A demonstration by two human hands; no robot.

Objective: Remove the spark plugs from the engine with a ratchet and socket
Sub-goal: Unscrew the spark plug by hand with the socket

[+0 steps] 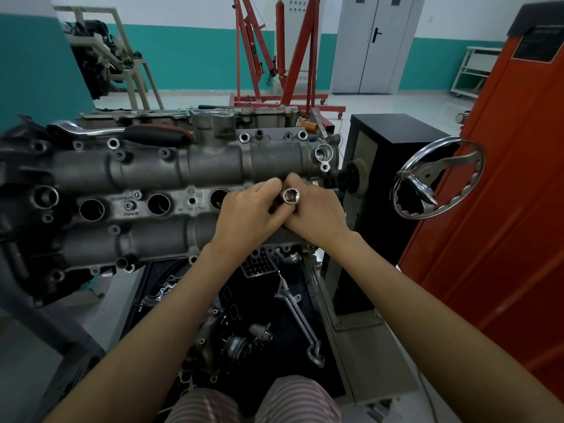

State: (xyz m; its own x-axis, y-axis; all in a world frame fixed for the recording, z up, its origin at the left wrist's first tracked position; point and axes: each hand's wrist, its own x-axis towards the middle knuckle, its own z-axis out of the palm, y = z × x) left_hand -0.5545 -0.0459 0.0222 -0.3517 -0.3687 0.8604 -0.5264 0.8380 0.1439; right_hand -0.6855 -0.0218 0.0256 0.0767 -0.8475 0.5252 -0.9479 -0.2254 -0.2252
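Note:
The grey engine head (146, 172) lies across the stand in front of me, with three open spark plug wells (158, 204) showing in its middle row. Over its right end, my left hand (250, 212) and my right hand (317, 212) meet and together hold a chrome socket (291, 196), its open end facing up toward me. The fingers of both hands curl around the socket's body. A ratchet (122, 132) with a chrome head and a black and red handle lies on the far side of the engine head. No spark plug is visible.
A chrome handwheel (439, 178) sticks out of the black stand box (384, 166) at right, beside an orange cabinet (503, 209). Loose engine parts and a bent wrench (302, 325) lie on the tray below. A red engine hoist (274, 56) stands behind.

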